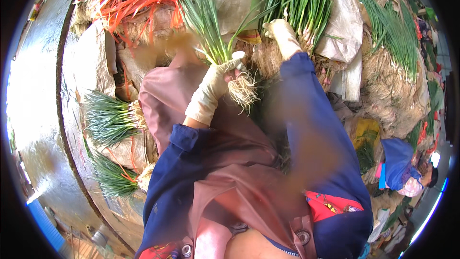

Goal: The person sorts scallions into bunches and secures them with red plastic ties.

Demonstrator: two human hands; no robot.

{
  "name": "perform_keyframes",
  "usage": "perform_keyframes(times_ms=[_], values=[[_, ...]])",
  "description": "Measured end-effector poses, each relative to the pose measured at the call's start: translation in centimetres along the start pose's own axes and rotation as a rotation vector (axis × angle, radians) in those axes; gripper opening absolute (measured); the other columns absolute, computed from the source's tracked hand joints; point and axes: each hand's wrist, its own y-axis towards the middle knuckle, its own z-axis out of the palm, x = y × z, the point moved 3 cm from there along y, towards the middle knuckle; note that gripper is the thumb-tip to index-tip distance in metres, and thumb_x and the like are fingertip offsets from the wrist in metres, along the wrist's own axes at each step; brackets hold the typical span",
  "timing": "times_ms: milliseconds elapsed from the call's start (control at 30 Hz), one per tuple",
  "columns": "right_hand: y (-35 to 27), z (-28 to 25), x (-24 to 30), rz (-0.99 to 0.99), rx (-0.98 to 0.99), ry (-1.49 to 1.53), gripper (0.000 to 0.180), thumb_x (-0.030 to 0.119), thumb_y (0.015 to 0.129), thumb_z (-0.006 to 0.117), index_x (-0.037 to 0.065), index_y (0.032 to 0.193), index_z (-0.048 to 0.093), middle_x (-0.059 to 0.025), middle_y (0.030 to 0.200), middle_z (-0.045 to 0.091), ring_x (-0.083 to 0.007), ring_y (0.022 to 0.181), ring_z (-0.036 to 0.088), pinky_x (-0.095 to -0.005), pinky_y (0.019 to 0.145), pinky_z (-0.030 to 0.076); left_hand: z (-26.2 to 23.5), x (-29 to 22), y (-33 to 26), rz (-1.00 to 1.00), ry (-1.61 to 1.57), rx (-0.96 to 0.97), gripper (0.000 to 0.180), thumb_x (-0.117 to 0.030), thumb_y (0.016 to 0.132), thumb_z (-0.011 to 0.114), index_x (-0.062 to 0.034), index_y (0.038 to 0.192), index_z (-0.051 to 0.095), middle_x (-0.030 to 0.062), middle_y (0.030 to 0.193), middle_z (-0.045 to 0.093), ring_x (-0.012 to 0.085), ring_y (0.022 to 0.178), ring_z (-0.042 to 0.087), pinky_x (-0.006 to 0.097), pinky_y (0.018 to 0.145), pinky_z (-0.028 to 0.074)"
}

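Observation:
My left hand [216, 84], in a pale cream glove, is closed round a small bunch of spring onions [211, 33]. Their green leaves fan up and away from me, and the reddish bulbs with whitish roots [243, 89] stick out on the right of the fist. Farther right, my right hand [283, 36], gloved alike, reaches to the near edge of a large heap of loose spring onions [306, 5]. Its fingers are curled in; whether a stalk is between them is hidden. Dry root matting [266, 61] lies just below that hand.
Orange plastic strips [136, 0] lie in a heap at the far left. Two tied bunches of spring onions, one farther [112, 119] and one nearer [112, 175], rest on my left. More onions [395, 33] and a beige sack [342, 19] are at right. A person in blue [397, 160] sits beyond.

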Motion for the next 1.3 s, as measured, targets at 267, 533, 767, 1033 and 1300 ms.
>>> perform_keyframes(times_ms=[267, 533, 767, 1033, 1300], values=[[-6.8, 4.3, -2.8, -0.511, 0.306, 1.001, 0.02, 0.03, 0.092, 0.061, 0.012, 0.093, 0.07, -0.0015, 0.075, 0.07, -0.0112, 0.058, 0.059, -0.0243, 0.05, 0.041, 1.8, 1.4, 1.1, -0.039, 0.075, -0.041, 0.025, -0.017, 0.091, 0.069, 0.0014, 0.109, 0.068, 0.0001, 0.085, 0.07, -0.0001, 0.053, 0.04, 0.014, 0.052, 0.035], [-8.4, 12.6, -1.4, -0.234, 1.177, 1.723, 0.066, 0.061, 0.091, 0.057, 0.0, 0.114, 0.065, -0.0047, 0.088, 0.068, -0.0145, 0.083, 0.064, -0.0294, 0.064, 0.05, -0.6, 2.9, 1.4, -0.201, -0.263, -0.041, 0.026, -0.015, 0.091, 0.065, 0.0018, 0.112, 0.063, 0.0124, 0.095, 0.071, 0.0223, 0.081, 0.069, 0.035, 0.074, 0.059], [-8.1, 12.5, -1.3, -0.233, 0.607, 1.646, 0.025, 0.03, 0.097, 0.062, 0.008, 0.107, 0.066, -0.0053, 0.075, 0.067, -0.0164, 0.064, 0.062, -0.0292, 0.059, 0.051, -1.0, 3.0, 1.5, -0.291, -0.467, 0.1, 0.024, -0.014, 0.092, 0.064, 0.0037, 0.109, 0.063, 0.0124, 0.088, 0.069, 0.0201, 0.074, 0.068, 0.033, 0.07, 0.059], [-5.7, 8.4, -5.5, -0.207, 0.201, 0.424, 0.047, 0.046, 0.087, 0.067, 0.004, 0.108, 0.07, -0.0186, 0.102, 0.07, -0.0288, 0.098, 0.065, -0.0456, 0.084, 0.051, 1.5, 1.4, -0.1, -0.179, -0.24, 0.033, 0.04, -0.008, 0.091, 0.064, -0.0015, 0.13, 0.056, 0.0006, 0.077, 0.061, 0.0059, 0.055, 0.049, 0.021, 0.06, 0.05], [-3.4, -0.7, -1.2, 0.011, -0.189, 0.064, 0.036, 0.041, 0.09, 0.065, 0.008, 0.08, 0.075, -0.0068, 0.07, 0.068, -0.0194, 0.061, 0.063, -0.0368, 0.063, 0.051, 0.8, 1.5, 1.5, -0.087, -0.119, -0.195, 0.022, -0.01, 0.084, 0.076, -0.0028, 0.103, 0.067, 0.0, 0.08, 0.063, 0.0071, 0.058, 0.05, 0.021, 0.057, 0.046]])
